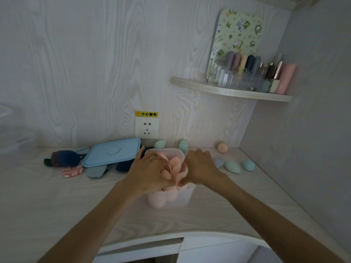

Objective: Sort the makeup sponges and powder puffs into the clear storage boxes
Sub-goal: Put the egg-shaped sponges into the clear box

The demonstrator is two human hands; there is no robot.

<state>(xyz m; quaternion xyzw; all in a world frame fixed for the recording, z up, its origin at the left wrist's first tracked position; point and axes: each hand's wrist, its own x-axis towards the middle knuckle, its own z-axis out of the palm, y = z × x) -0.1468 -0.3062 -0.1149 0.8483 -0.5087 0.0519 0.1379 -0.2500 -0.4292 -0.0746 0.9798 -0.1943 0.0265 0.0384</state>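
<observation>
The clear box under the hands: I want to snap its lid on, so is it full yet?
Full: pink powder puffs stand above the clear box rim.

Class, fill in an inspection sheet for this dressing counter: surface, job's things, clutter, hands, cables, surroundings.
Surface: pale wood-grain counter.
Job's things: clear box holding pink puffs; teal sponges and an orange sponge loose on the counter.
Clutter: blue lid lying over dark cloth items.
Hands: left hand and right hand both over the box, fingers among the puffs; grip unclear.
Cables: nothing seen.
Surroundings: wall socket; shelf with bottles.
</observation>
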